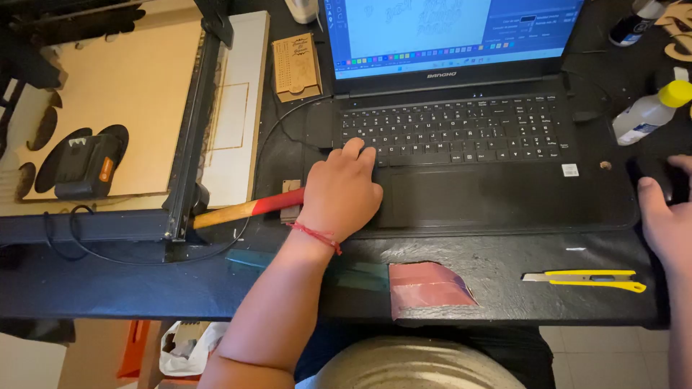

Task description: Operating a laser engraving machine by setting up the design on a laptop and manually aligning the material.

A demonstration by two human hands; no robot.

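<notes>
Two bare hands work at a black table seen from above, its near edge running over pale floor tiles and the seated person's lap. Nearest on the dark top lie a reddish sheet of sandpaper, curling at one corner, and to its right a yellow utility knife, flat and parallel to the edge. A red-and-wood hammer handle slants out from under the left wrist, which wears a thin red cord. The left hand rests on the lower left corner of an open black laptop, fingers loosely curled and close together, fingertips touching the bottom row of keys, holding nothing. The right hand sits at the frame's right edge, just beside the laptop, fingers draped over a dark, rounded object that is hard to make out; how far it is opened cannot be told. Farther back, a white squeeze bottle with a yellow cap lies tilted near the laptop's right side. To the left stands a black metal frame over a pale wooden board with rounded cutouts, and a small engraved wooden box sits between that frame and the lit blue screen.
</notes>
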